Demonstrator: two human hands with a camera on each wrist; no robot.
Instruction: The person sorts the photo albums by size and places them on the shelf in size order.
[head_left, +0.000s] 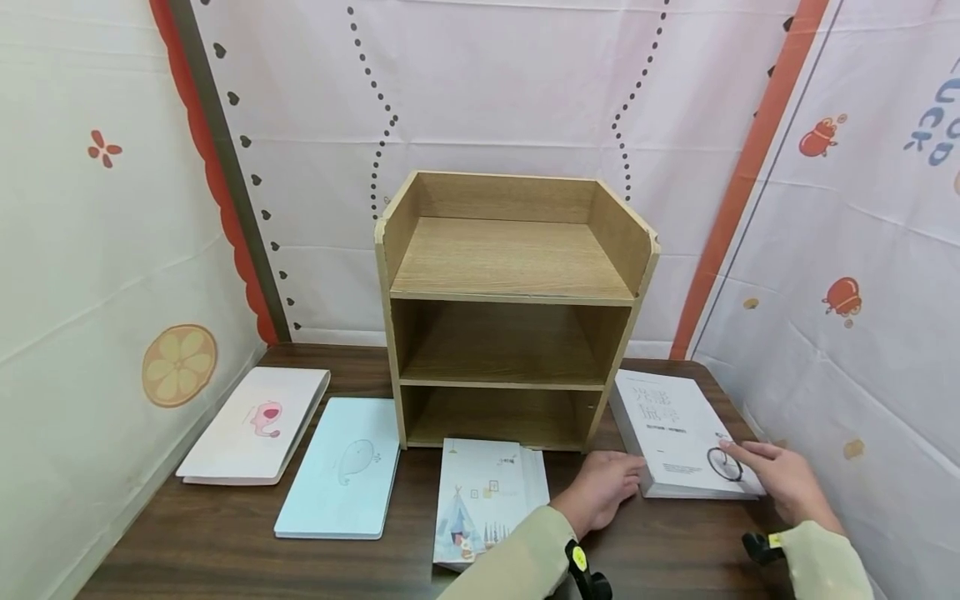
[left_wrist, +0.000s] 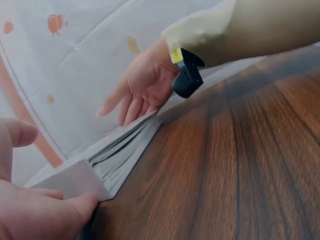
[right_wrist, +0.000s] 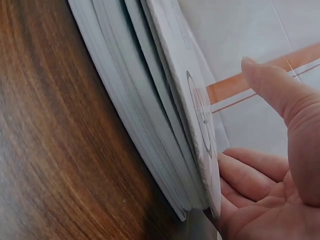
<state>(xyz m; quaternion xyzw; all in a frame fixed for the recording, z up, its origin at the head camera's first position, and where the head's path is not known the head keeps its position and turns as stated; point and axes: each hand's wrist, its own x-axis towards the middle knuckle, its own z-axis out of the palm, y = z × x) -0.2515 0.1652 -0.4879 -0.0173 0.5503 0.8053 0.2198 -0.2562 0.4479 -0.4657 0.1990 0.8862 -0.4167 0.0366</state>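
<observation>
A thick white paperback book [head_left: 671, 429], with a bicycle wheel drawn on its cover, lies flat on the table at the right. My left hand [head_left: 609, 485] is at its near left corner, and in the left wrist view those fingers touch the spine [left_wrist: 75, 181] low down. At the opposite long side is my right hand [head_left: 786, 482]. The right wrist view has its fingers against the edge of the cover [right_wrist: 192, 110], while the thumb stands raised apart from the book. The page edges [right_wrist: 135, 107] face that camera.
A wooden three-level shelf [head_left: 513, 296] stands at the back centre. Before it lie white booklets [head_left: 480, 492] with a tent picture. To the left are a light blue notebook [head_left: 341, 471] and a white notebook [head_left: 247, 425]. Printed cloth [head_left: 510, 92] surrounds the table [head_left: 225, 550].
</observation>
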